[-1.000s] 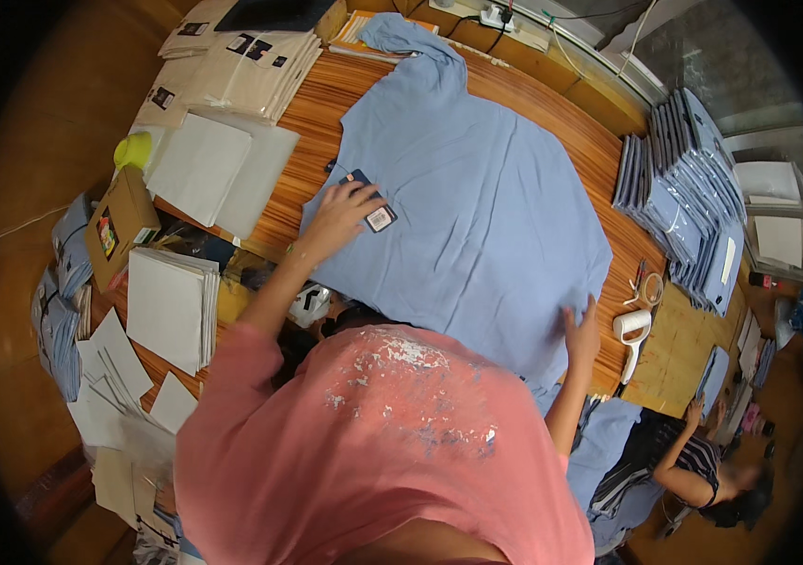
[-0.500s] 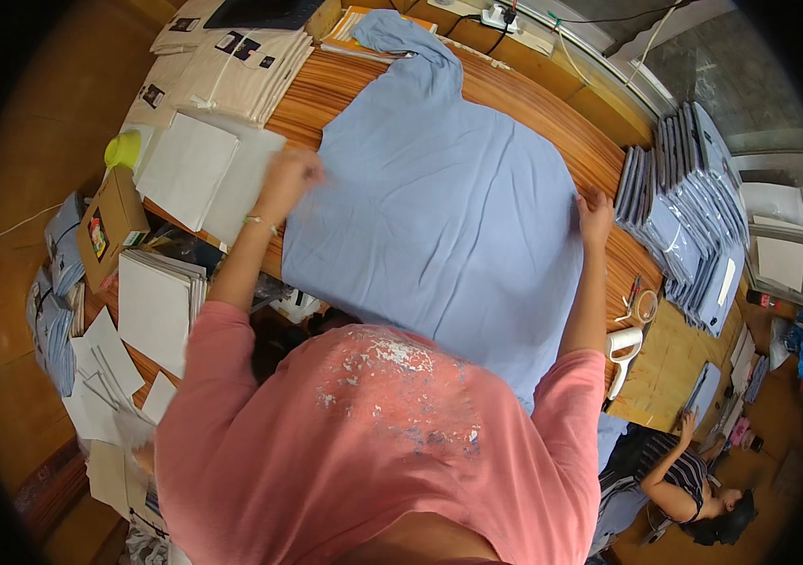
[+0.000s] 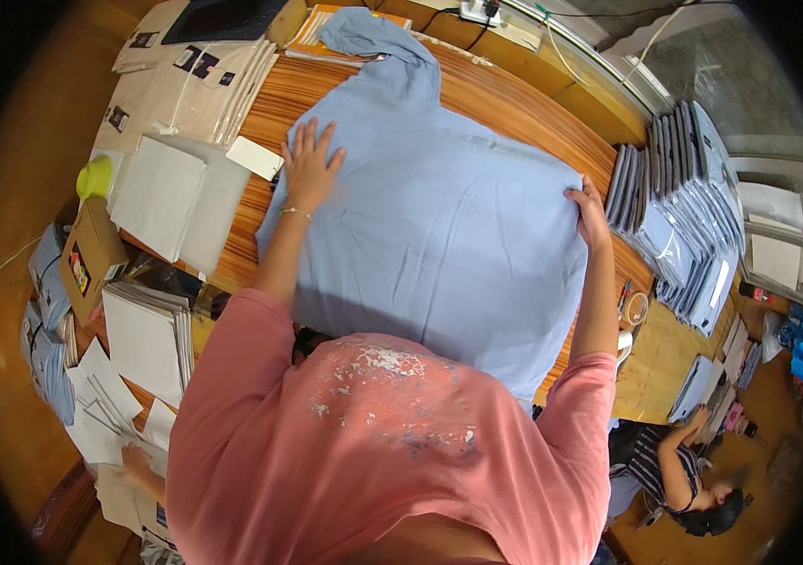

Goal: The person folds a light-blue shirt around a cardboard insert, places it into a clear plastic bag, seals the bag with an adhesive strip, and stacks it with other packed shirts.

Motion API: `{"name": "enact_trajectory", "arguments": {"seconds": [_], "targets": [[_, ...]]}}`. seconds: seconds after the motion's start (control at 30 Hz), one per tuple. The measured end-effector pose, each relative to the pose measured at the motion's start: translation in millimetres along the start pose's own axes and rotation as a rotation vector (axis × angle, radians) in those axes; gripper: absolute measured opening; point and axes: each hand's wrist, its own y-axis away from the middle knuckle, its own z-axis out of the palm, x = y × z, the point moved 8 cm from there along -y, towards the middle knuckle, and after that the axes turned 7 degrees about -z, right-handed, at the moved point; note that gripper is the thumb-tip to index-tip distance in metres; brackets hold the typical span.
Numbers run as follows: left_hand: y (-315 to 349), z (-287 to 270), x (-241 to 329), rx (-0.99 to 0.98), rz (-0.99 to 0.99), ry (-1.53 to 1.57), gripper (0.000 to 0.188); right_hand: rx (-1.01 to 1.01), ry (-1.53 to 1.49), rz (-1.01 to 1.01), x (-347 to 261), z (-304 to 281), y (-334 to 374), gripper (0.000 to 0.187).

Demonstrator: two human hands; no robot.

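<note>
From the head view, here's the light-blue cloth garment [image 3: 439, 226], spread wide across the brown wood-grain worktop [image 3: 505, 104] right up against the person's body, its narrow crumpled end [image 3: 354, 36] trailing off toward the far edge. And look at the bare left hand [image 3: 309, 174]: a second ago it was on a dark tag on the cloth, then it swung out past the left edge, and now it's back, palm down, fingers fanned wide, pressing flat and gripping nothing. Just beside that edge lies a white rectangular card [image 3: 254, 158], pale face up; likely that same tag, turned over and off the cloth. Over on the other side, the bare right hand [image 3: 590, 212] has climbed from low on the garment to its upper right corner, fingers curled in and apparently closed on the edge, just beside the tall stack of folded blue garments in clear wrapping [image 3: 679, 198]. That corner has gone from rounded to drawn out and pointed, so the cloth looks steadied from both sides, its middle clear of the tag, though soft creases remain.
</note>
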Motion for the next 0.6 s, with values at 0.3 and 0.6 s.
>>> {"name": "enact_trajectory", "arguments": {"seconds": [0.3,0.6], "targets": [[-36,2,-12,0.017,0.075,-0.014,0.049,0.620,1.623,-0.416,-66,-5,15,0.035],[-89,19,-8,0.055,0.206,-0.049,0.045,0.512,1.241,-0.297,11,-60,-5,0.044]]}}
